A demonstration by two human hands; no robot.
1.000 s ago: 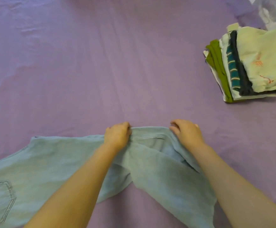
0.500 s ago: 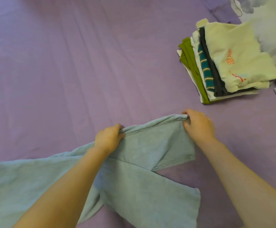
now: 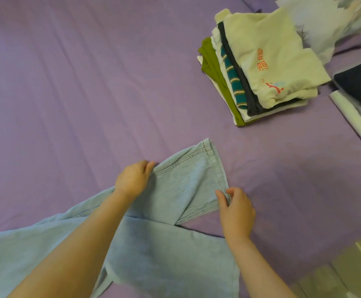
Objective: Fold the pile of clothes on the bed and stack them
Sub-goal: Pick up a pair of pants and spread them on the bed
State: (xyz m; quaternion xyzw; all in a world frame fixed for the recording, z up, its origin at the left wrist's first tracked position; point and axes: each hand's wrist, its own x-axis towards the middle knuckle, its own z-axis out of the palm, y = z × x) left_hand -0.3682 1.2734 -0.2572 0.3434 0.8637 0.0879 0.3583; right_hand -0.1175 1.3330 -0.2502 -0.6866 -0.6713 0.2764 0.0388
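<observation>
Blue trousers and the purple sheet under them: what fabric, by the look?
Blue trousers: looks like light-wash denim, matte, with visible twill texture and double-stitched hem and seams. Purple sheet: likely thin woven cotton or a blend, smooth, faint sheen, with soft shallow creases.

Light-blue jeans (image 3: 171,244) on purple bed (image 3: 67,104) — left hand (image 3: 133,178) and right hand (image 3: 236,209) pinch leg hem; folded clothes stack (image 3: 261,67) nearby.
</observation>
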